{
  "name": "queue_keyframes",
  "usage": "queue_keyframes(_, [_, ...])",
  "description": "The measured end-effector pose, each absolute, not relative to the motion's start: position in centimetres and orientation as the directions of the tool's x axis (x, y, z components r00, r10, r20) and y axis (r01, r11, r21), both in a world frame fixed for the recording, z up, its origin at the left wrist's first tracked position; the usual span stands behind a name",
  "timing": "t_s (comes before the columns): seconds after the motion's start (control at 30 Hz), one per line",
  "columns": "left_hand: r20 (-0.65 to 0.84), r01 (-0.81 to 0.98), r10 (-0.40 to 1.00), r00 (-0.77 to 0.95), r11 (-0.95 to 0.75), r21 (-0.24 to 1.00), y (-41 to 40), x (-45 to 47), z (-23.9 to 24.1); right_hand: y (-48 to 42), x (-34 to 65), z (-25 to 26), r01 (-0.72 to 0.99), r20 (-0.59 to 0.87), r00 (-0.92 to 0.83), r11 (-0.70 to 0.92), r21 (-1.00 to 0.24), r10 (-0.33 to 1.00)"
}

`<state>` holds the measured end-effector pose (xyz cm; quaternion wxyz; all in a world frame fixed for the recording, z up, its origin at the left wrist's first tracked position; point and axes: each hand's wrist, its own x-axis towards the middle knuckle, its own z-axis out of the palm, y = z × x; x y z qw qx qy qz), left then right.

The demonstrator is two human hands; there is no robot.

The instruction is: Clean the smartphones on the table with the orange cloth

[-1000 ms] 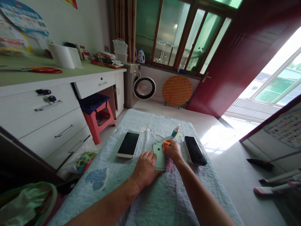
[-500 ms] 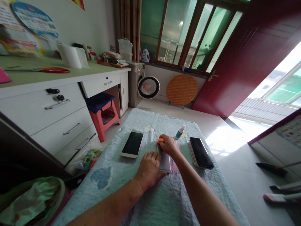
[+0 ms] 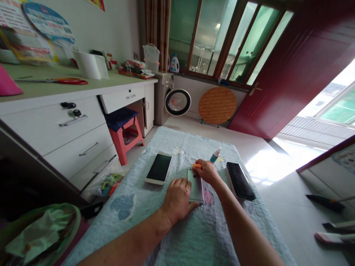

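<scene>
The right hand pinches an orange cloth between thumb and fingers, while the left hand holds the silver phone by its left side, fingers bent over the edge and thumb along the bottom end. That phone lies back up on the quilt, just below the centre of the frame, its logo partly in sight beside the right hand.

Half a second ago the cloth was at the phone's upper left corner and the right hand hid the top end; now both have shifted right, the cloth sits at the top edge, and the upper left corner shows again. The left hand has kept its hold. The phone's back has turned from greyish to pale green (a trick of the light, perhaps).

The white phone, left of centre, lies screen up as before. So does the black phone, right of centre, on top of something paler. The bottle stands above the right hand and looks closer to it than a second ago, when a gap parted them.

The whole view has slid rightward, and a pink thing at the left edge shows more of itself than half a second ago.
</scene>
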<state>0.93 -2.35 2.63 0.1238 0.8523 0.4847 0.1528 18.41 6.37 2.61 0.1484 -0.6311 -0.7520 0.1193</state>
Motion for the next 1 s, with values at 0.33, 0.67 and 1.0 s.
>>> queue_keyframes(0.33, [0.151, 0.782, 0.861, 0.485, -0.505, 0.365, -2.2, 0.9, 2.3, 3.5, 18.0, 1.5, 0.841, 0.258, -0.25, 0.341, -0.421, 0.933])
queue_keyframes(0.67, [0.134, 0.773, 0.861, 0.491, -0.501, 0.389, -2.2, 0.7, 2.2, -0.1, 19.4, 2.6, 0.754, 0.148, -0.378, 0.396, -0.525, 0.914])
queue_keyframes(1.0, [0.145, 0.766, 0.845, 0.515, -0.53, 0.364, -2.1, 0.7, 2.0, 4.0, 19.0, 1.2, 0.861, 0.251, -0.126, 0.231, -0.454, 0.96])
